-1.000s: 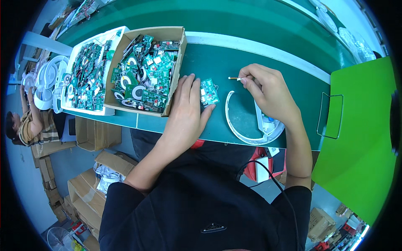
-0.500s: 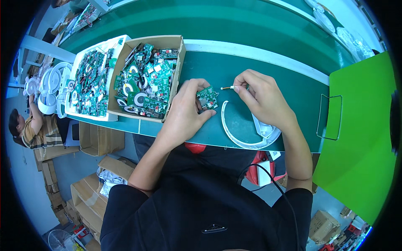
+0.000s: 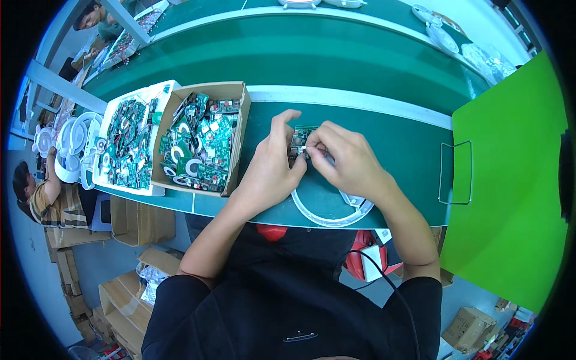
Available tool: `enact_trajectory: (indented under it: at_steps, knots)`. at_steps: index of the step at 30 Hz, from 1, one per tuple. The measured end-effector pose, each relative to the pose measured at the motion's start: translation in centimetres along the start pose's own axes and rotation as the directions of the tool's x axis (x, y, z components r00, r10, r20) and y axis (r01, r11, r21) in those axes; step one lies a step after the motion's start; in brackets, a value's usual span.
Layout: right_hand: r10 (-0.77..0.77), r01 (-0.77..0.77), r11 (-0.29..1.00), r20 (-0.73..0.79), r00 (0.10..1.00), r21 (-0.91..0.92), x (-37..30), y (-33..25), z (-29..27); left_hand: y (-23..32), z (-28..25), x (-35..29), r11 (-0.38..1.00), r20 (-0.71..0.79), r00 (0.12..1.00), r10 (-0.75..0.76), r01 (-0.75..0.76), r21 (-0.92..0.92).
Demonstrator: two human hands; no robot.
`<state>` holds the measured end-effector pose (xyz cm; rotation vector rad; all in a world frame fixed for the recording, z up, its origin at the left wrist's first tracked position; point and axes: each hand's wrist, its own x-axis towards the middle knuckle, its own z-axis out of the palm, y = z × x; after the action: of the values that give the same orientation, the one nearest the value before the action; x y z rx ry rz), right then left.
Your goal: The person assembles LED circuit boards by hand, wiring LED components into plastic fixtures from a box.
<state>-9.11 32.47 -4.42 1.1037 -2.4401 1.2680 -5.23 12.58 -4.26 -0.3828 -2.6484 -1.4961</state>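
A small green circuit board (image 3: 299,138) is held between the thumb and fingers of my left hand (image 3: 267,168), just above the bench. My right hand (image 3: 348,161) pinches a small white plug (image 3: 305,149) against the board's edge; its wire is mostly hidden by the fingers. Whether the plug sits in a socket cannot be made out. Below my hands, a white curved lamp ring (image 3: 315,218) lies at the bench's near edge, partly covered by my right hand and wrist.
To the left stand a cardboard box (image 3: 239,129) full of circuit boards and a white foam tray (image 3: 102,171) with more boards. White ring parts (image 3: 72,147) lie beyond. A bright green panel (image 3: 504,180) with a wire handle borders the right. Another person (image 3: 57,195) works at far left.
My right hand has moved left and brought the plug from apart to the board. The whole view has shifted slightly; my left hand still holds the board.
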Motion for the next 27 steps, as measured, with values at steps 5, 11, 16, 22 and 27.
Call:
enact_trajectory:
  at_steps: [5,11,16,22,27]
  knots:
    - [-0.027,0.028,1.000,-0.058,0.998,0.011,0.1,0.3,-0.2,-1.0,0.4,1.1,0.993,-0.033,0.993,0.111,-0.112,-0.033]
    - [-0.054,0.050,0.996,-0.053,0.997,-0.072,0.2,0.8,-0.2,-0.6,0.6,1.0,0.991,-0.058,0.990,0.129,-0.130,-0.014]
    - [-0.121,0.113,0.982,-0.045,0.992,-0.149,0.1,1.0,0.0,-0.6,0.7,0.7,0.995,-0.046,0.994,0.104,-0.103,0.007]
    - [-0.151,0.140,0.968,-0.034,0.988,-0.208,0.2,0.2,-0.1,-0.2,1.2,0.0,0.995,-0.078,0.992,0.099,-0.098,0.022]
    - [-0.089,0.088,0.992,-0.011,0.996,-0.095,0.1,0.8,-0.1,-0.3,1.7,-0.2,0.947,-0.078,0.965,0.248,-0.225,0.230]
